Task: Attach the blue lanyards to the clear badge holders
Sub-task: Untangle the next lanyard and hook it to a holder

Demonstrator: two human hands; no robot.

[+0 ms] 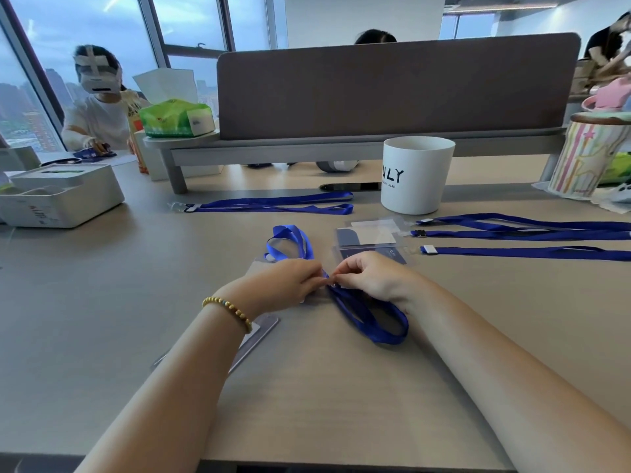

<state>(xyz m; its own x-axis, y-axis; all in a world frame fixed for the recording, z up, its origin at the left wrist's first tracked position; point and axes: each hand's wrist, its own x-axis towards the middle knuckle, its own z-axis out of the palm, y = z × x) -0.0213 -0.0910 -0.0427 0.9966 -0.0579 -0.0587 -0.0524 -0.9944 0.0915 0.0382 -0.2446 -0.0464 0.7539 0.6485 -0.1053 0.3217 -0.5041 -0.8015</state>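
- Office desk, pale wood top (102, 302), grey partition behind.
- Left: one blue lanyard (273, 203) lies flat, well apart from the work.
- Centre: left hand (290, 285) pinches the clear badge holder (259, 327) at its top edge; right hand (372, 276) pinches the clip end of the working lanyard (375, 322). Fingertips nearly touch.
- Ribbon looks limp and light; holder thin, flexible, likely slippery. Best held at clip and slot.
- Right: spare holders (372, 238), then three more lanyards (529, 230).
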